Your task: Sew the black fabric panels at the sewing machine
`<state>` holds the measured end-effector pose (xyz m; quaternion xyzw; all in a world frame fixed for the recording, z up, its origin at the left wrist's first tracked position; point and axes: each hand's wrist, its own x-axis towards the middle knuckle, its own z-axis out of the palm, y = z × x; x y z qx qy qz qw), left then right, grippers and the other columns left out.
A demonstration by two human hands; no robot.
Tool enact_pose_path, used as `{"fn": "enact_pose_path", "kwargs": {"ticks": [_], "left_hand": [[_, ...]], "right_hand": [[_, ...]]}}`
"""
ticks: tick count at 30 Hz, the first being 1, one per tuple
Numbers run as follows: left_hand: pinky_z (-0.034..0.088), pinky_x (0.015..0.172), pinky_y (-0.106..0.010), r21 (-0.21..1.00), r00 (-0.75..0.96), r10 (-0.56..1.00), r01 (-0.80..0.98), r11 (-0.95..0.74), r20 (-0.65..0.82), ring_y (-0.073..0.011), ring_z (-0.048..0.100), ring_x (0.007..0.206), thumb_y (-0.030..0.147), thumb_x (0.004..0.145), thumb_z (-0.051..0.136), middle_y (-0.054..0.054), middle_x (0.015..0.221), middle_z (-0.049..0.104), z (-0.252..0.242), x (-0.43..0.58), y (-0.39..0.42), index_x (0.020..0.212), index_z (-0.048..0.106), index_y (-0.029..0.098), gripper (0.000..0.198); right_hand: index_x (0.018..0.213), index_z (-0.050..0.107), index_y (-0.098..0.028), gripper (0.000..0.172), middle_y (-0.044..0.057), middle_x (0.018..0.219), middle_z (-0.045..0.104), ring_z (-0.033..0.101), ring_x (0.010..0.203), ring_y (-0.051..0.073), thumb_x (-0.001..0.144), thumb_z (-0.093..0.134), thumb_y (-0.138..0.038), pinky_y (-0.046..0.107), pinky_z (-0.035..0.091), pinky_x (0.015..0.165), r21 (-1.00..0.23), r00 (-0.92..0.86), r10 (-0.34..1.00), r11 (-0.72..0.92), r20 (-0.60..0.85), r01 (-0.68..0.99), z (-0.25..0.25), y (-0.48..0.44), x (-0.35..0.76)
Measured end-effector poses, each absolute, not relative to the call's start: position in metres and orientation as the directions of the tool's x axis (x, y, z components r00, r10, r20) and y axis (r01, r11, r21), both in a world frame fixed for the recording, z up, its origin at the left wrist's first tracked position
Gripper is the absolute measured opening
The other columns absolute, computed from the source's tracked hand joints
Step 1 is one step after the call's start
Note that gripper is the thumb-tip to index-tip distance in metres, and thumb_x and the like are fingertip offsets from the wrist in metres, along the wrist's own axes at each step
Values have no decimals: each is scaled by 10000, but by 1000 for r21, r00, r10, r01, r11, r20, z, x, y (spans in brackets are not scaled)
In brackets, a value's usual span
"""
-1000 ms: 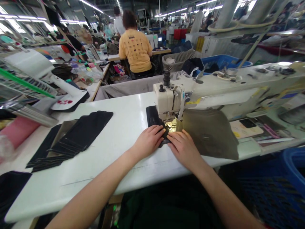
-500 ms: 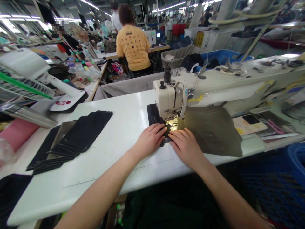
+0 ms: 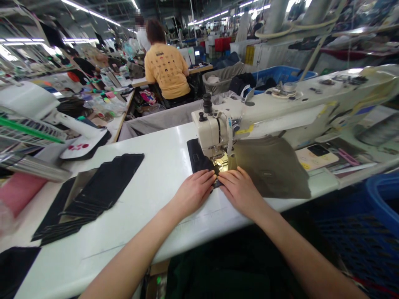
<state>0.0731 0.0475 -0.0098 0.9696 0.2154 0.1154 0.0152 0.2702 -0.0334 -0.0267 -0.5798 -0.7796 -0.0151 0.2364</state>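
So both hands are right up at the sewing machine, fingertips just in front of the lit foot. The left hand lies on the dark cloth, which sits on the worktop beside the machine head, its near end under the fingers. The right hand is pressed down just beside it, next to the near-left edge of the olive cloth, which spreads out to the right of the needle area. Can't tell from here if the two cloths are joined.

As for the grip, fingers are close together and laid down rather than visibly clamped on anything. Thumbs are hard to read, so I can't tell if either one pinches an edge.

I'd call this the stitching or lining-up step; no idea whether the needle's actually running, too small to see. Next move, imo, calls for light even pressure, edges square to the foot, fingertips clear of the needle.

Over on the left there's a fanned stack of mostly dark pieces, well apart from the hands. Blue basket down on the right.
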Motion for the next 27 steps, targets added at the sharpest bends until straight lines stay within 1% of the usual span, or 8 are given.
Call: {"fn": "enact_pose_path", "kwargs": {"ticks": [5,10,16,20,27], "left_hand": [[515,1073,-448,81,887,408,400,-913,216,-259,571,1292,261,1021,473,-130,1396,615,-8,73,51,1324,609,132,357],[518,1067,-441,77,888,403,396,-915,224,-263,579,1279,291,1026,461,-133,1382,623,-6,74,56,1313,617,130,364],[506,1074,-439,77,876,440,434,-898,197,-270,573,1275,292,1023,464,-125,1375,627,-5,77,69,1306,618,119,366],[501,1074,-448,80,868,446,440,-894,217,-269,571,1265,300,1018,477,-139,1366,626,-5,79,81,1312,610,113,373],[516,1022,-458,48,848,481,483,-874,223,-279,575,1229,323,1006,497,-151,1321,639,-3,82,92,1323,607,138,384]], "right_hand": [[1210,675,-208,260,77,1245,702,594,1136,250,1008,513,-223,536,365,1103,-247,-215,893,329,395,912,-26,-31,271],[1190,681,-205,244,77,1242,700,596,1132,253,999,530,-213,532,375,1098,-249,-214,895,326,391,912,-23,-25,272],[1197,678,-203,248,91,1249,691,595,1141,259,996,533,-215,544,376,1098,-246,-201,903,308,380,919,-23,-19,272],[1205,669,-193,250,88,1245,692,595,1134,248,1003,525,-230,534,369,1109,-268,-190,901,308,389,913,-25,-19,272],[1197,666,-203,241,89,1242,693,590,1137,245,990,545,-230,528,352,1125,-290,-174,895,309,411,906,-29,-19,273]]}}
